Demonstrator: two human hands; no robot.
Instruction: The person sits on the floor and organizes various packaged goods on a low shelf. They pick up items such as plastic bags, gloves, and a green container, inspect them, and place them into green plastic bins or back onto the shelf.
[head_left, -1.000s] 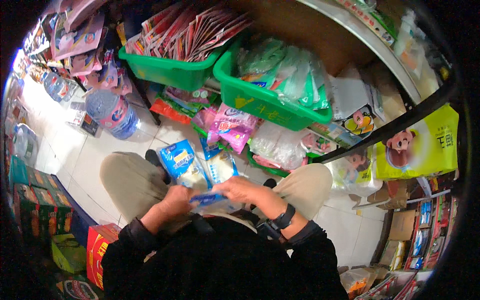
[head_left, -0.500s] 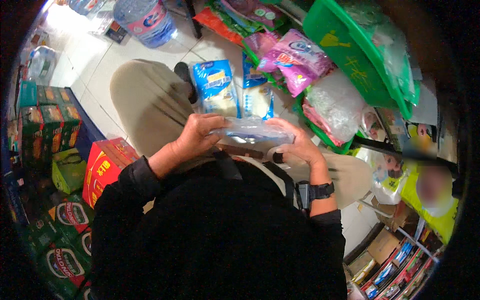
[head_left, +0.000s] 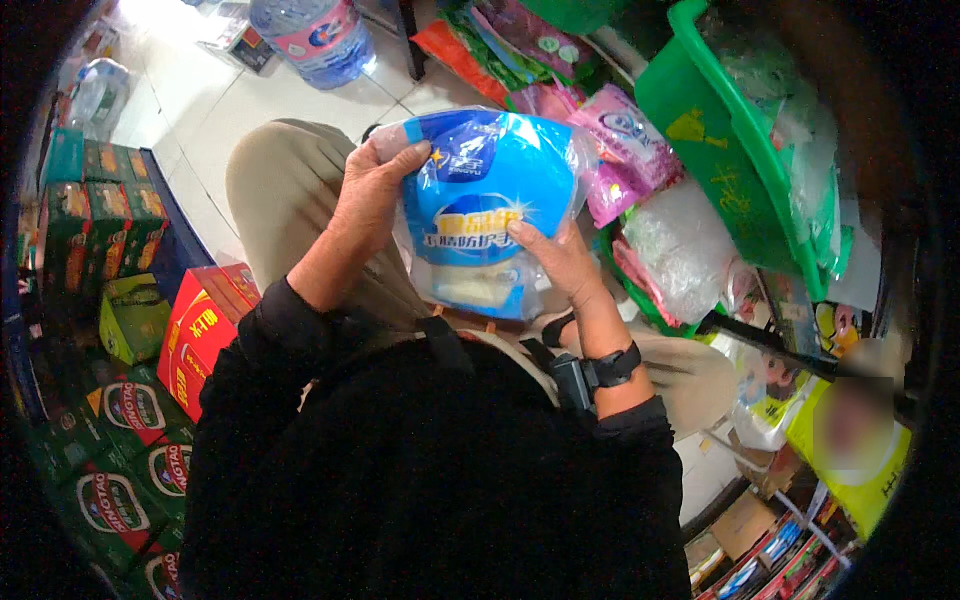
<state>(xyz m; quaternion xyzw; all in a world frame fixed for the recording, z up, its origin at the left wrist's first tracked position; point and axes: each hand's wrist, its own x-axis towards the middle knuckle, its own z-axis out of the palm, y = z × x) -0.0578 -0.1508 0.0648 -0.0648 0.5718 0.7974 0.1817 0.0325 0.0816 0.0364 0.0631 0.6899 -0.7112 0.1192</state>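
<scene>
Facing me above my lap is a flat blue-and-white packet (head_left: 500,190) in crinkled clear plastic, with printing on its front. My left hand (head_left: 375,195) grips its upper left edge, thumb on the front. On the lower right side my right hand (head_left: 562,262) holds it, thumb pressed on the printed face and the fingers mostly hidden behind. Whatever lies on the floor directly behind the packet is hidden. A black device is strapped on my right wrist.
Several pink bags (head_left: 625,150) and a clear plastic bundle (head_left: 685,250) lie beside a tilted green crate (head_left: 715,150). A large water bottle (head_left: 315,40) stands on the tiles ahead. Stacked green cartons (head_left: 110,500) and a red box (head_left: 205,325) sit at my left.
The packet, earlier held low and nearly edge-on, is now raised and tilted so its blue front shows. My left hand has moved up and forward; it now covers the packets on the floor.
</scene>
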